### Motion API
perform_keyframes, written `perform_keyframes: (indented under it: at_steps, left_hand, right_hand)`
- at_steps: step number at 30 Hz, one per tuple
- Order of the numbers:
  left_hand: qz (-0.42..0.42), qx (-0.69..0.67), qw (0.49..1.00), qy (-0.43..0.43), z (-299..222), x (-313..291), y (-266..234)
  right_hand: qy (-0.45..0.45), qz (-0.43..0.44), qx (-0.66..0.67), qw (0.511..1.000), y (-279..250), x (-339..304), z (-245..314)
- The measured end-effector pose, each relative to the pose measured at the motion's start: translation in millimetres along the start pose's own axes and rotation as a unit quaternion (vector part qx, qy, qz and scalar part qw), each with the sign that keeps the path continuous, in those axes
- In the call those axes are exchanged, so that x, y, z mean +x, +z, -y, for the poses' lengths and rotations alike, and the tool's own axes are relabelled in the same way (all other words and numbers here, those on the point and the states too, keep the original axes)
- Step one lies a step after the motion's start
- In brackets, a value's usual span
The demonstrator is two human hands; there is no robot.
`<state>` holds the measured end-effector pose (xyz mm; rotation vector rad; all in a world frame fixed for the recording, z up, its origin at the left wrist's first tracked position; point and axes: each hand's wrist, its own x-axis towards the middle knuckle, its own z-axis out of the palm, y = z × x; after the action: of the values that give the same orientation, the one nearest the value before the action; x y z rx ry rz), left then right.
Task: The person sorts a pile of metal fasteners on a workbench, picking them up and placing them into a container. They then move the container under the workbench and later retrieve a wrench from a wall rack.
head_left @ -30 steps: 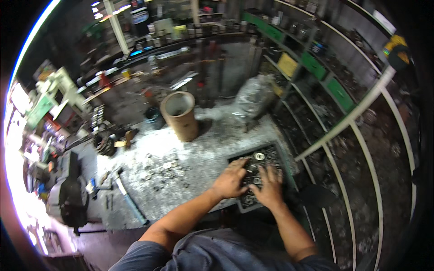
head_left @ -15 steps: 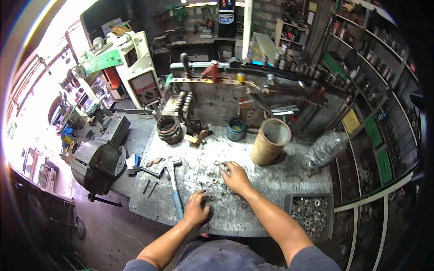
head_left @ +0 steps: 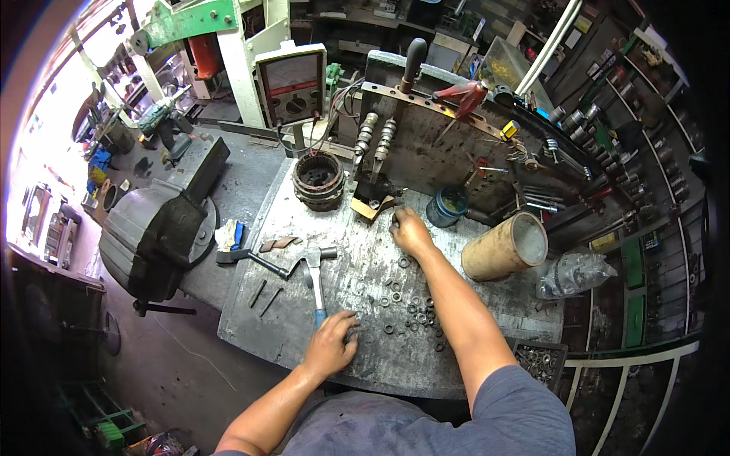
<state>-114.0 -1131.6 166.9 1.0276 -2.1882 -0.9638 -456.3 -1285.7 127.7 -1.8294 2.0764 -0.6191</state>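
Note:
My right hand [head_left: 411,232] is stretched toward the back of the bench, its fingers bent together just right of a small yellowish block [head_left: 371,205]. Whatever is between those fingertips is hidden. My left hand [head_left: 331,343] rests low over the near side, by the blue handle end of a hammer [head_left: 316,289]. Its fingers are curled in, with something dark at the tips that I cannot make out. Between my arms lie several loose nuts and washers [head_left: 414,310], scattered on the metal bench top [head_left: 365,266].
A slotted metal ring [head_left: 318,182], a dark blue tin [head_left: 446,207], a tan tube [head_left: 502,247] and a plastic-wrapped bundle [head_left: 574,273] stand along the back. The vise [head_left: 156,239] is at left. A tray of nuts [head_left: 540,361] sits at right; two punches [head_left: 262,296] lie near the hammer.
My view has shifted and tilted. My right hand has moved from the scattered washers farther back, up to the yellowish block. The left hand stays near the hammer handle.

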Motion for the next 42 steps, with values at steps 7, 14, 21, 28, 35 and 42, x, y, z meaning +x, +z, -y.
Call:
perform_keyframes:
  at_steps: [7,14,21,28,35,42]
  left_hand:
    - [0.159,0.099,0.980,-0.070,-7,97,48]
    - [0.115,0.013,0.988,-0.105,9,91,73]
    - [-0.008,-0.560,0.716,-0.417,5,40,49]
    - [0.162,0.118,0.966,-0.163,-38,22,79]
    - [0.028,0.036,0.976,-0.213,-34,13,112]
    - [-0.115,-0.659,0.617,-0.415,-12,-8,122]
  right_hand:
    - [0.006,0.187,-0.061,0.980,-23,-77,14]
    - [0.066,0.182,0.050,0.980,-34,-112,26]
    - [-0.084,0.264,-0.073,0.958,-13,-136,51]
    - [-0.062,0.257,-0.106,0.959,-5,-142,53]
    - [-0.049,0.208,-0.173,0.961,10,-138,58]
    - [0.041,0.149,0.113,0.981,-4,-160,19]
